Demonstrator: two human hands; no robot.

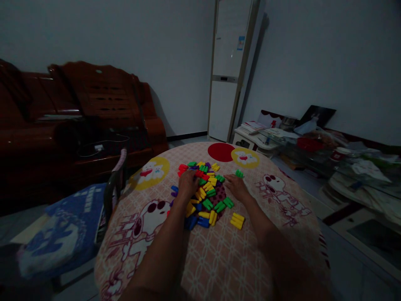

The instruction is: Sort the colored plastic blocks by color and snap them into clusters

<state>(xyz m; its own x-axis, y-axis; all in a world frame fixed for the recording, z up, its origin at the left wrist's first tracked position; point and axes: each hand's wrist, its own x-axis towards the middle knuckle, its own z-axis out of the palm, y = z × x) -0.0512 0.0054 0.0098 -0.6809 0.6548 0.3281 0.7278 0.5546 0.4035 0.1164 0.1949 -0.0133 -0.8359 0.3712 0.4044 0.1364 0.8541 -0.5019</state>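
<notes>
A pile of small plastic building blocks (208,187) in red, yellow, green, blue and purple lies on a round table. My left hand (188,183) is over the left side of the pile, its fingers curled down and closed. A red block (199,173) shows right at its fingertips; what the fingers hold is partly hidden. On the pile's right side my right hand (237,187) is low over the cloth, fingers stretched toward a green block (220,178) and apart. Just beyond that hand lies another green block (239,173). A yellow block (237,220) sits apart, nearer me.
A patterned tablecloth (219,259) covers the table. To the left stand a chair with a blue cover (72,225) and a wooden sofa (103,96). A tall white cabinet unit (224,104) fills the corner; a cluttered low cabinet (313,146) runs along the right wall.
</notes>
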